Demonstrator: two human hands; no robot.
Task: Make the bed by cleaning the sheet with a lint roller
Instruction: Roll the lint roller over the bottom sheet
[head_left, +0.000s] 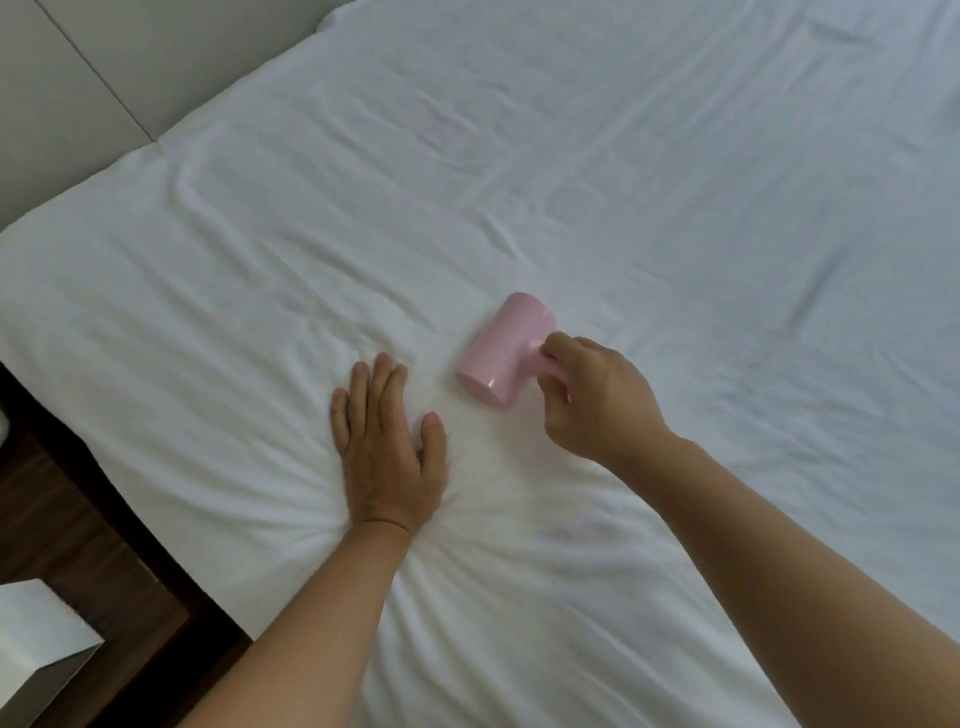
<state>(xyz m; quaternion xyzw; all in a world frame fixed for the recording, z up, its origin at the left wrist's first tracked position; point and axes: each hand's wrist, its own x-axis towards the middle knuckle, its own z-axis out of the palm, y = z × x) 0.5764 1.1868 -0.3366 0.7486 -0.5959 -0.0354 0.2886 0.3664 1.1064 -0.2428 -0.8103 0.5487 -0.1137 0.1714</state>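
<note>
A white sheet (597, 171) covers the bed and fills most of the head view, with creases across it. A pink lint roller (501, 347) lies with its drum on the sheet near the middle. My right hand (592, 397) grips its short pink handle, fingers curled round it. My left hand (387, 441) presses flat on the sheet just left of the roller, fingers straight and together. Wrinkles fan out from under that palm.
The bed's left edge runs diagonally from lower left to upper middle. Beyond it lies a pale wall panel or headboard (78, 104). A dark wooden floor (62, 519) shows at lower left, with a white box-like object (36, 644) in the corner.
</note>
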